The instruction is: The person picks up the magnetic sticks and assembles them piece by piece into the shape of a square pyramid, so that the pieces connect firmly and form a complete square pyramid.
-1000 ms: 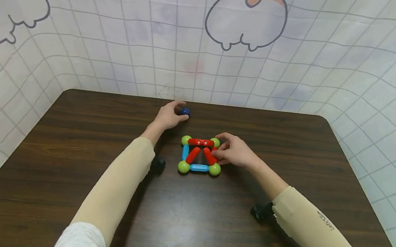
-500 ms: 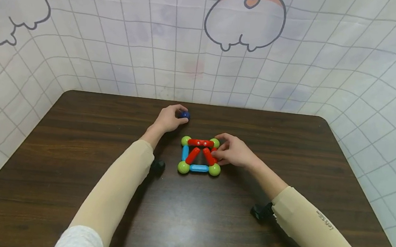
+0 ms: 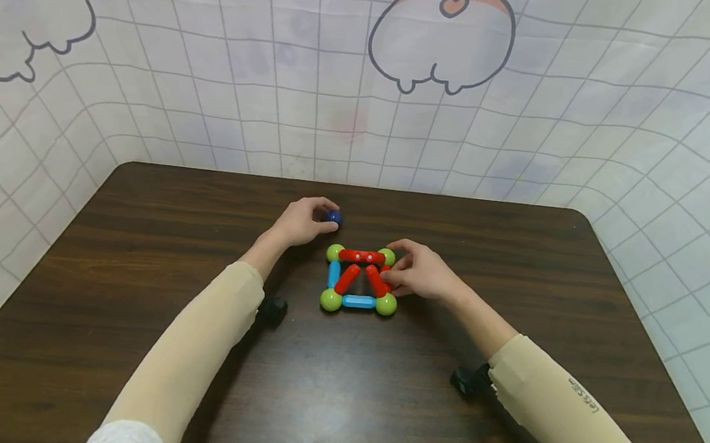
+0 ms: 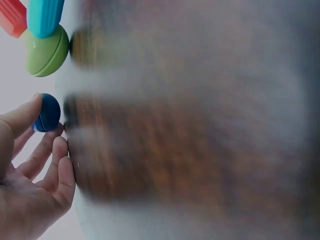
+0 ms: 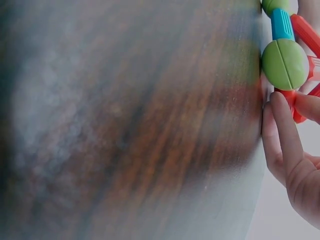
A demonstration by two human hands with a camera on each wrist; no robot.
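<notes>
Centrally on the bench point(image 3: 121, 312) we find a small frame of toy rods and balls point(image 3: 361, 279): four green balls at the corners of a square, blue rods along the left and near sides, a red rod across the far side, and two red rods leaning inward over the middle. Our right hand point(image 3: 423, 272) sits against the right side of this frame, its fingers curled round the red rods there; in the right wrist view the fingertips point(image 5: 281, 107) touch a red piece just below a green ball point(image 5: 285, 64), with a blue rod point(image 5: 282, 24) beyond that ball. Just beyond the frame's far left corner, and apart from it, our left hand point(image 3: 300, 221) pinches a dark blue ball point(image 3: 333, 216) between thumb and fingertips. The left wrist view confirms this pinch: the thumb lies over the blue ball point(image 4: 48, 112) and the remaining fingers point(image 4: 55, 160) curve loosely beneath, with a green corner ball point(image 4: 47, 51) and a blue rod end point(image 4: 45, 17) close by. Both forearms wear beige sleeves, each with a small black device at the wrist. Behind and beside the dark wooden bench hangs a pale checked cloth point(image 3: 537, 125) printed with a cartoon animal point(image 3: 442, 30).
</notes>
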